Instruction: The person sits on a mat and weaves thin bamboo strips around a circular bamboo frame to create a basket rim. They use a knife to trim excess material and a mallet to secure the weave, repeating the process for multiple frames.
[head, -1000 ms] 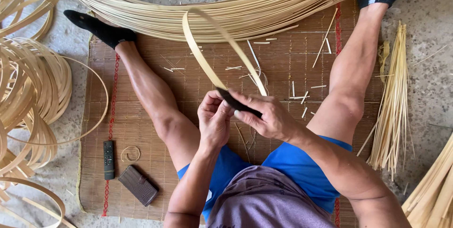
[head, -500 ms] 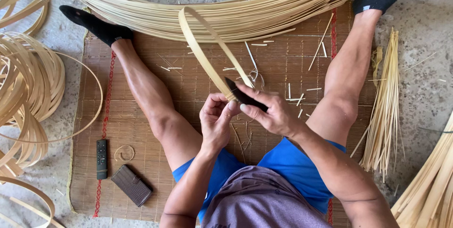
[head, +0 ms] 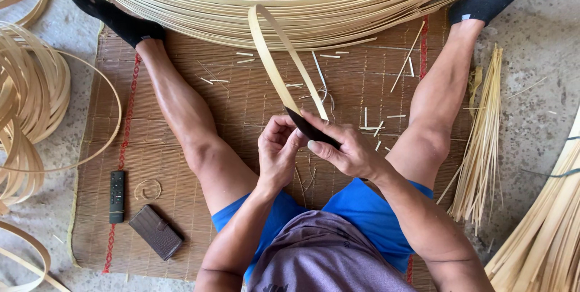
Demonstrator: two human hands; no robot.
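I sit on a woven mat (head: 181, 68) with my legs spread. My right hand (head: 347, 150) grips a dark-bladed knife (head: 308, 127) whose blade sits in the split of a bamboo strip (head: 266, 56). The strip forks above the blade into two thin halves that arch up and meet near the big bundle. My left hand (head: 279, 150) pinches the strip's lower end just beside the blade. Both hands are close together above my lap.
A large curved bundle of bamboo strips (head: 314, 8) lies across the mat's far edge. Coiled strips (head: 27, 104) lie at the left, thin splints (head: 480, 147) at the right. A remote (head: 116, 196), a brown wallet (head: 156, 232) and small offcuts (head: 374, 126) lie on the mat.
The view has shifted slightly. The forked strip's top has moved a little right and the knife sits a bit further along the split.
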